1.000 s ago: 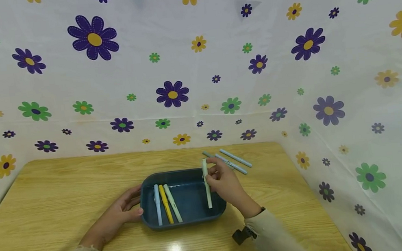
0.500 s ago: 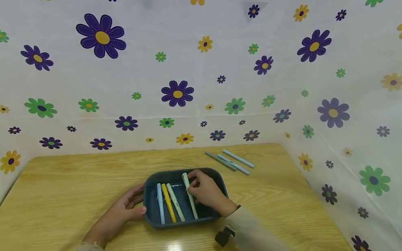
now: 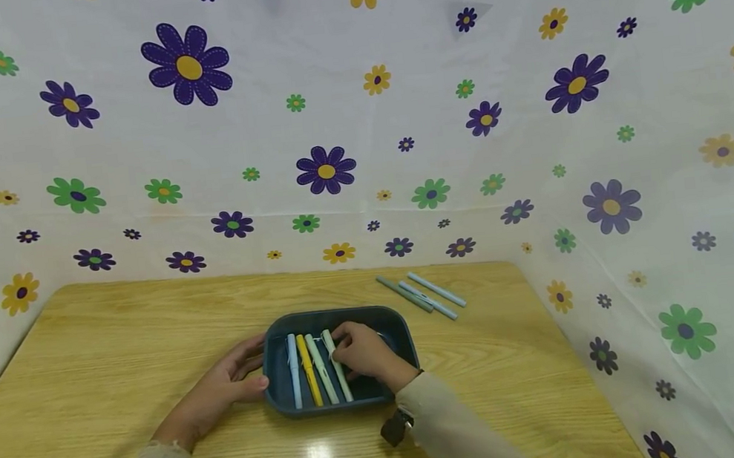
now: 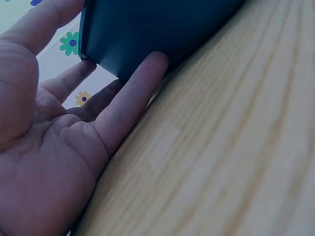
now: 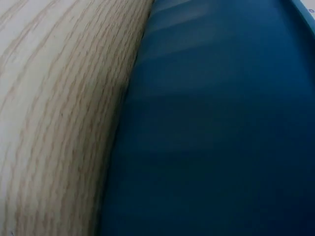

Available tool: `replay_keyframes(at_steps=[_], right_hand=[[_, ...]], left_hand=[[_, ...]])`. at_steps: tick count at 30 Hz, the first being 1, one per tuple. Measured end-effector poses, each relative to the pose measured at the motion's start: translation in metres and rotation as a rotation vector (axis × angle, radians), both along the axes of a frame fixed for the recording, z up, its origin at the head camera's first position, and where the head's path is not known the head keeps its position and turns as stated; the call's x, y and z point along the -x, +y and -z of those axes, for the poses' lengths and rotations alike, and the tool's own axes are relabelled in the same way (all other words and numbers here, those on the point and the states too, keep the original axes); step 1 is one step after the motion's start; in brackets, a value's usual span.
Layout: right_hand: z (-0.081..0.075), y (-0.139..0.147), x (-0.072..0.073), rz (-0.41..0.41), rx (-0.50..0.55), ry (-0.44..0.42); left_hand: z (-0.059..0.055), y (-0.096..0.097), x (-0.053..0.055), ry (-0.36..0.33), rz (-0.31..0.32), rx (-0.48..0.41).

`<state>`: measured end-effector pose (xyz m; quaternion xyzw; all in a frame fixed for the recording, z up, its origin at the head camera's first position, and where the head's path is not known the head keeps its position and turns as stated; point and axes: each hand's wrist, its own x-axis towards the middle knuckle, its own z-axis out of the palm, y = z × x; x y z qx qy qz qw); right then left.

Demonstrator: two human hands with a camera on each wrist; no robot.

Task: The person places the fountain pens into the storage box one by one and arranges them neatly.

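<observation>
A dark blue tray [image 3: 377, 390] holds a light blue pen [image 3: 295, 374], a yellow pen [image 3: 310, 373] and a pale green pen [image 3: 323, 372], side by side at its left. My right hand [image 3: 365, 352] reaches inside and pinches a second pale green pen [image 3: 338, 370] near its upper part, just right of the others. Against the tray's left end rests my left hand [image 3: 225, 386], its fingers mostly straight. In the left wrist view, a fingertip touches the tray wall [image 4: 147, 29]. The right wrist view shows the tray wall [image 5: 197, 123], with the right hand out of sight.
Behind the tray's right end, a grey-green pen [image 3: 395, 289] and two light blue pens, one [image 3: 437, 290] farther right, lie on the wooden table [image 3: 150, 334]. A flowered white cloth [image 3: 248, 122] hangs along the table's back and right side.
My right hand has carried the second pale green pen leftward from the tray's right end and down beside the other pens. My left hand stays at the tray's left end.
</observation>
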<state>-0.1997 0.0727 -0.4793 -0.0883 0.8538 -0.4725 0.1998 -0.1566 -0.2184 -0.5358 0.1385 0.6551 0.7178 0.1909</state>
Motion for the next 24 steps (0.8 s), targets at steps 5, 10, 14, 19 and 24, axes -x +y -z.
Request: replay_keyframes(at_steps=[5, 10, 14, 19, 24], right_hand=[[-0.003, -0.001, -0.001, -0.007, -0.099, 0.029], [-0.005, -0.002, -0.002, 0.0, -0.144, 0.019], [-0.006, -0.005, -0.003, 0.03, -0.094, -0.039], [-0.007, -0.011, -0.002, 0.07, -0.059, -0.079], [-0.005, -0.017, -0.002, 0.071, -0.047, -0.092]], left_hand=[[0.001, 0.0, 0.001, 0.004, 0.002, -0.001], [0.002, -0.001, 0.001, 0.003, 0.0, 0.006], [0.001, 0.0, 0.001, 0.006, -0.002, 0.015], [0.001, 0.001, 0.001, 0.004, -0.012, 0.025], [0.001, 0.001, 0.001, 0.002, -0.018, 0.036]])
